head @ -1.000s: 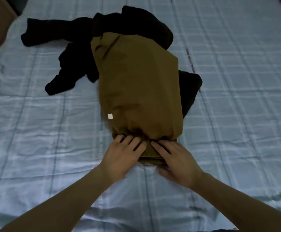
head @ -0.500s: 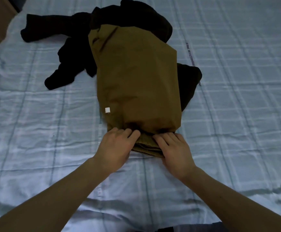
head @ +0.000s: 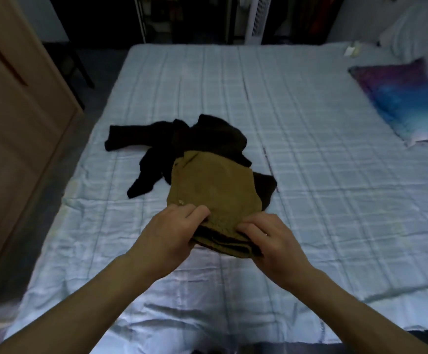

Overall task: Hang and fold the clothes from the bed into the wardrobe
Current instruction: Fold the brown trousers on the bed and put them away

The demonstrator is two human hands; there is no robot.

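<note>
Overall, the bed (head: 309, 149) fills most of the view, covered with a pale checked sheet. A wooden wardrobe (head: 16, 123) stands along its left side, and a purple and blue pillow (head: 406, 98) lies at the far right. Near the centre-left of the sheet lies a crumpled black garment (head: 207, 139), sleeves spread to the left. A folded olive-brown garment (head: 212, 190) lies partly over it, far end resting on the black cloth, near end towards the person. The left hand (head: 172, 233) grips the near-left corner, fingers curled over the top layer and thumb below the stacked folds. The right hand (head: 271, 241) grips the near-right corner likewise, fingers bent on top. The garment extends away from both grips, its near edge appearing raised off the sheet. A small white tag (head: 181, 201) shows just beyond the left fingertips.
</note>
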